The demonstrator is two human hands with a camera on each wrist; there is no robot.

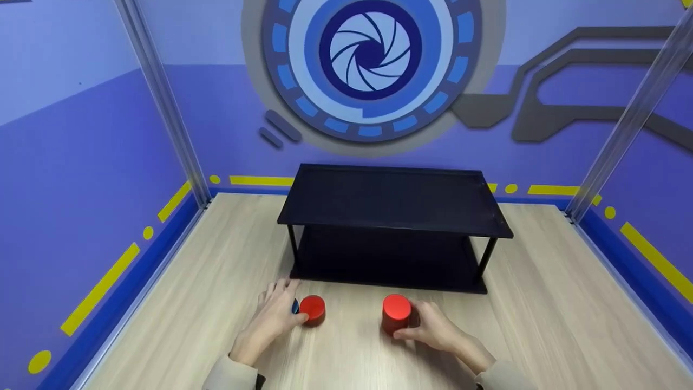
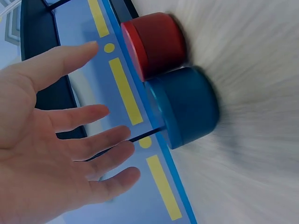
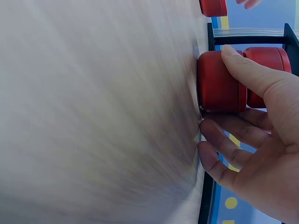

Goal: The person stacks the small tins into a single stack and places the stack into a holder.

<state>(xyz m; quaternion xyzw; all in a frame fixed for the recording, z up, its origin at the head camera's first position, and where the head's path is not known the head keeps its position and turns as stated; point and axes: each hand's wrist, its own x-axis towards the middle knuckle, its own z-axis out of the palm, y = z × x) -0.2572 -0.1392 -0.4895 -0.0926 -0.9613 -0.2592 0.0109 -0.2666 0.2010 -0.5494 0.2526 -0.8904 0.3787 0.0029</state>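
Note:
Two small round red tins stand one on the other in front of the rack, the upper red tin (image 3: 271,60) resting on the lower red tin (image 3: 219,84). My right hand (image 1: 436,326) holds the lower one, thumb on one side and fingers on the other. To the left, a third red tin (image 1: 313,311) sits on the table beside a blue tin (image 2: 189,107), which my left hand mostly hides in the head view. In the left wrist view my left hand (image 2: 60,135) hovers above these two, fingers spread and apart from them.
A black two-tier rack (image 1: 390,197) stands behind the tins, its lower shelf (image 1: 384,260) close to both hands. Printed blue and purple panels (image 1: 97,206) with metal corner posts (image 1: 162,97) enclose the wooden table (image 1: 547,303).

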